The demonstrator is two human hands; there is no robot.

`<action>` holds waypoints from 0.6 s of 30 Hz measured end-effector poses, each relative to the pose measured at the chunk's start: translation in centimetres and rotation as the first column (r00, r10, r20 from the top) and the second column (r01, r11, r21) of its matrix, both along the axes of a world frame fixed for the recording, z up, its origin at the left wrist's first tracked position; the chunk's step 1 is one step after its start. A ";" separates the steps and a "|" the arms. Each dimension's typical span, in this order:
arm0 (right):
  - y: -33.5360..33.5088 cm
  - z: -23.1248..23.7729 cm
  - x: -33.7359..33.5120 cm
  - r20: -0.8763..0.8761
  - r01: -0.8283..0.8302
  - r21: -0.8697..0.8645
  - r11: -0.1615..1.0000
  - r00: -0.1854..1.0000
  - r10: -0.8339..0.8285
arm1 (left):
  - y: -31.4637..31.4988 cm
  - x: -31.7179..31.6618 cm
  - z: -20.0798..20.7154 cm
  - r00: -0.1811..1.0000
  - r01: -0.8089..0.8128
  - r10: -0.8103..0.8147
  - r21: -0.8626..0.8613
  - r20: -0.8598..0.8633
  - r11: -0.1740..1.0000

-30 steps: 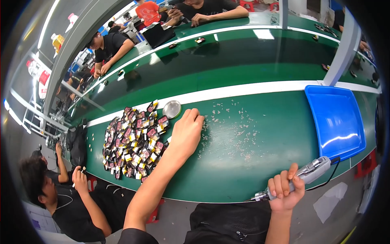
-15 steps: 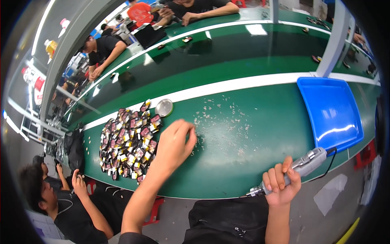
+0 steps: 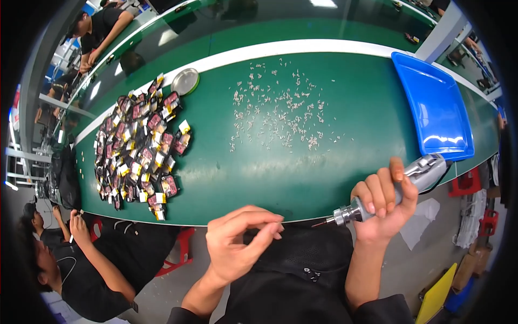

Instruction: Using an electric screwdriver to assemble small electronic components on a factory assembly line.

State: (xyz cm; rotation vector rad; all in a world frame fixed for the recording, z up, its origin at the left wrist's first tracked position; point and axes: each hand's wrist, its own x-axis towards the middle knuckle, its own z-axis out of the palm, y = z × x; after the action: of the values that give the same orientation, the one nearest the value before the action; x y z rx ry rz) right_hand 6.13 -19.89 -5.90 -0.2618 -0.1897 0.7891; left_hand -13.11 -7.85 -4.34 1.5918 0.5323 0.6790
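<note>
A head-worn view looks down over a long green desk (image 3: pixel 216 183). Nearest the viewer, at about 6 o'clock, the left hand (image 3: pixel 237 245) hovers just off the desk's near edge, above the person's dark lap. Its thumb and fingertips are pinched together as if around something very small; whether a piece is actually held there is too small to tell.

At 4 o'clock the right hand (image 3: pixel 383 202) is clenched around a silver electric screwdriver (image 3: pixel 386 191), whose bit points left toward the pinched fingertips, close but not touching.

A second ago the left hand was stretched out over the desk, resting at the right edge of the pile of small parts; half a second ago it was pulling back. It has now come in to meet the tool, which suggests a piece has been fetched for fastening. The right hand has kept its grip and place.

Farther out, at 10 o'clock, lies the pile of small dark, red and yellow components (image 3: pixel 137 146). At 12 o'clock tiny pale screws (image 3: pixel 278 110) are scattered loose. A round metal dish (image 3: pixel 185 81) sits at 11 o'clock, and a blue plastic tray (image 3: pixel 434 108) at 2 o'clock. Other workers sit at the far benches and at lower left.
</note>
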 end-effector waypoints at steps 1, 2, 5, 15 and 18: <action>0.0 0.6 -0.4 -0.006 0.007 0.048 0.999 1.000 -0.006 | -0.4 -0.1 -0.1 0.999 0.024 -0.023 -0.014 0.037 1.000; 0.0 1.1 -0.7 -0.013 -0.008 0.095 0.995 1.000 0.009 | -0.7 -0.3 -0.2 0.999 0.035 -0.034 -0.011 0.034 0.999; 0.1 2.5 -1.8 -0.037 0.013 0.120 0.993 0.999 -0.008 | -1.7 -0.6 -1.1 0.991 0.056 -0.031 -0.189 0.133 0.980; -0.1 3.6 -3.5 0.064 0.062 0.090 0.994 0.996 -0.068 | -3.1 -0.1 -1.3 0.928 0.283 -0.098 -0.512 0.359 0.811; -0.1 3.4 -3.4 0.058 0.060 0.086 0.994 0.996 -0.065 | -3.0 -0.1 -1.2 0.930 0.281 -0.099 -0.513 0.353 0.811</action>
State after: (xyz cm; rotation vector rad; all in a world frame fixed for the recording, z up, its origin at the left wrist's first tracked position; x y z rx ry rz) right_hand 2.70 -19.98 -2.48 -0.2115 -0.2703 0.7095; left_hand -13.21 -10.89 -5.56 0.9428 0.2865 0.5386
